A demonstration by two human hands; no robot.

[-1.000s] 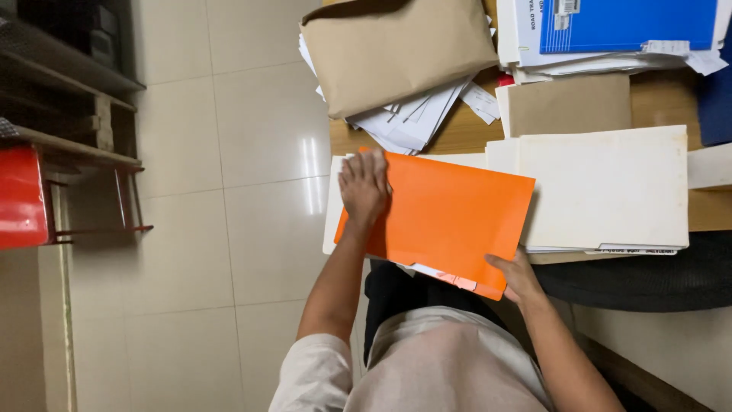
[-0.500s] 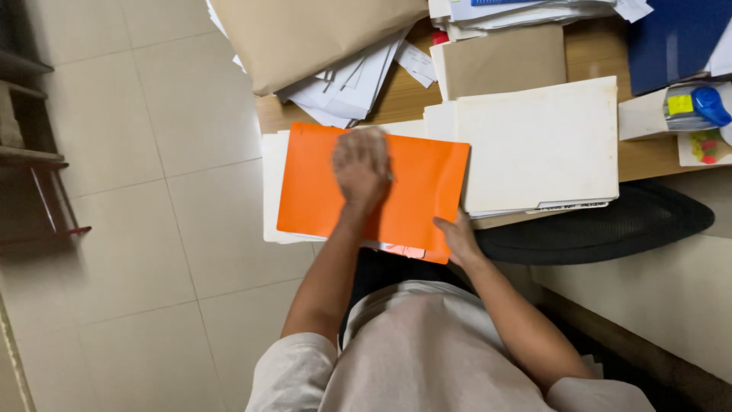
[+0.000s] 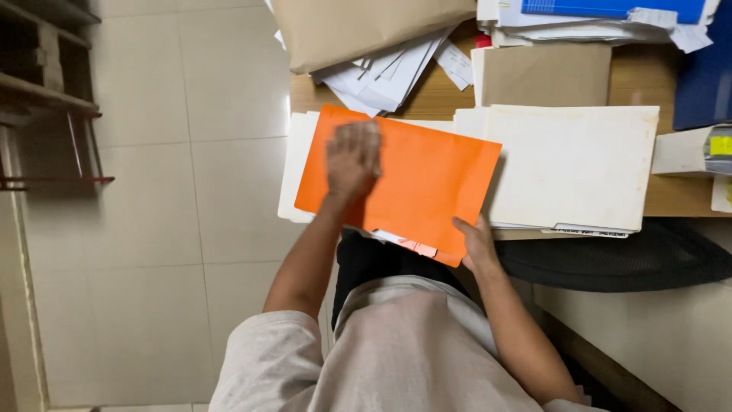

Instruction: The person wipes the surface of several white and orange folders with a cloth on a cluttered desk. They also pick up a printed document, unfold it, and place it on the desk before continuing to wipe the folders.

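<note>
Left hand (image 3: 352,158) lying flat, fingers open, on the orange folder (image 3: 415,183); right hand (image 3: 476,243) pinching its near right corner. Folder resting on white sheets (image 3: 294,168) at the worktop (image 3: 427,99) edge, beside a cream folder (image 3: 576,164).

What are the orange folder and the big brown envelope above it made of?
Orange folder: seemingly thin card with a smooth matt finish; it lies flat and stiff, with even colour. Brown envelope: probably kraft paper, dull and softly creased, bulging over loose white sheets.
</note>
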